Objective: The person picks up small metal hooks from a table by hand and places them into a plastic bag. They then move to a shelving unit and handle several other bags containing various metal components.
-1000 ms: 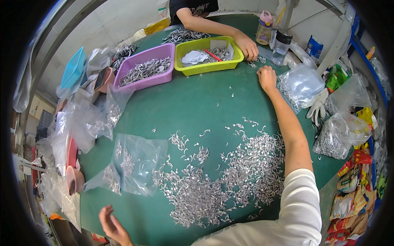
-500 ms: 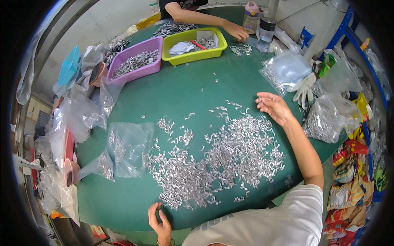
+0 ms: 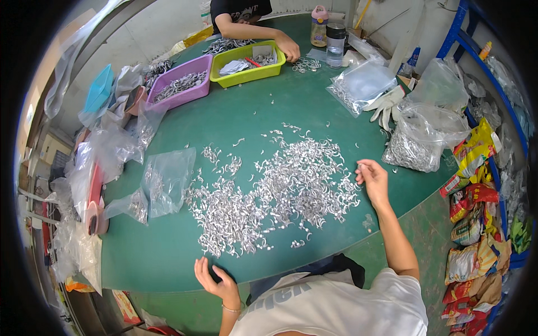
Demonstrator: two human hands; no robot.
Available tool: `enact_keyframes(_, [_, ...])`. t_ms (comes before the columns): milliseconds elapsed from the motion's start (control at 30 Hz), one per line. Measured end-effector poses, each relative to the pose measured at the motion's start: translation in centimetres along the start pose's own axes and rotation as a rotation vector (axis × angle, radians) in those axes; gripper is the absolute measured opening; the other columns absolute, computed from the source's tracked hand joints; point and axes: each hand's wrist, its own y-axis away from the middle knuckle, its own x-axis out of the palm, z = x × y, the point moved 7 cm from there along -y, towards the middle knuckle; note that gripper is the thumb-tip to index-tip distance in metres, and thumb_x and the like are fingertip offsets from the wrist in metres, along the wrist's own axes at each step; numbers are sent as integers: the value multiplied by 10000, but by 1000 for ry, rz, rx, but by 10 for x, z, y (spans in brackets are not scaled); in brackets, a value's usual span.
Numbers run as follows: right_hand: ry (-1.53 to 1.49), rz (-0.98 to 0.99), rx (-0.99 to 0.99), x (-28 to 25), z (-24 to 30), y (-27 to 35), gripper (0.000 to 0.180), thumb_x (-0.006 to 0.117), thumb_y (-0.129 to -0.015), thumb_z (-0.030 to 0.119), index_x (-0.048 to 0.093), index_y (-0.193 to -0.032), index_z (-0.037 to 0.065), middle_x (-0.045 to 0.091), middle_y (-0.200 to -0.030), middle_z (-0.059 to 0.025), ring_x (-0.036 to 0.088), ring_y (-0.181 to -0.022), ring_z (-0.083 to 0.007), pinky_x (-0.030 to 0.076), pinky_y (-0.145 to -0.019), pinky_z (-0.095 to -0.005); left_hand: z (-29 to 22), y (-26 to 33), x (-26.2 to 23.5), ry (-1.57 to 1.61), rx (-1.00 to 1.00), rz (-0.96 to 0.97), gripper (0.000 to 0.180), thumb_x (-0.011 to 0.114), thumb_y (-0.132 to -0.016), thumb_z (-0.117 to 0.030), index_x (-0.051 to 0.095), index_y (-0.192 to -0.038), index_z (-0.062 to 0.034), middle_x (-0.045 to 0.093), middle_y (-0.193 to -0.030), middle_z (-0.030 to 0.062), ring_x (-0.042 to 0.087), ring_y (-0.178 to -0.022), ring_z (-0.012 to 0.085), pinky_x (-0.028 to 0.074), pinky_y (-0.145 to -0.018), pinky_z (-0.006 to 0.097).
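Observation:
A broad pile of small curved silver metal pieces (image 3: 305, 173) lies spread on the green tabletop (image 3: 224, 117). At the near table edge, just below the pile's left part, my left hand (image 3: 217, 283) is open, fingers apart and slightly bent, holding nothing I can see. Beside the pile's right edge, my right hand (image 3: 374, 180) hovers with its fingers curled together. Whatever may be pinched at its fingertips is too small to make out. Left of the pile lie clear plastic bags (image 3: 168, 182) holding some similar pieces.
Across the table, another person's hand (image 3: 288, 47) reaches beside a yellow-green basket (image 3: 246, 77). A purple basket (image 3: 182, 98) of metal parts stands beside it. At right are a white glove (image 3: 386, 105), a filled plastic bag (image 3: 414, 148) and a blue rack (image 3: 468, 45). Bottles (image 3: 335, 47) stand at the back.
The whole view has shifted. My right hand has come back toward me from the pile's far right corner to its right side. The other person's hand has moved closer to the yellow-green basket.

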Motion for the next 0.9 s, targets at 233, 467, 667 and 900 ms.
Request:
enact_keyframes(233, [27,86,-32,10,-2,-6,158,445,-880,60,565,-967,3,567,-735,-25,483,-551,-45,371,-453,-172,4,10,-7,30,46,-155,225,478,-738,70,579,-936,36,566,-994,159,510,-997,339,384,-872,413])
enact_keyframes(467, [-77,16,-75,1,-2,-9,172,421,-880,41,535,-988,-29,548,-731,-52,502,-539,-82,395,-442,-197,6,14,-7,45,69,-156,225,521,-721,34,593,-928,-15,569,-992,125,522,-959,305,415,-831,379])
enact_keyframes(667, [22,-41,-193,7,-1,-13,163,432,-860,52,557,-940,-15,553,-671,-51,506,-488,-84,384,-404,-212,16,14,-1,-13,57,-121,243,532,-752,-36,561,-992,-50,556,-1024,112,515,-963,298,422,-806,376])
enact_keyframes(900, [-11,-109,-233,5,-1,-14,182,395,-844,45,558,-897,-17,533,-647,-58,507,-491,-98,384,-408,-218,26,12,9,-24,-13,27,304,551,-766,-81,514,-1063,-29,524,-1089,135,463,-1057,306,330,-932,413])
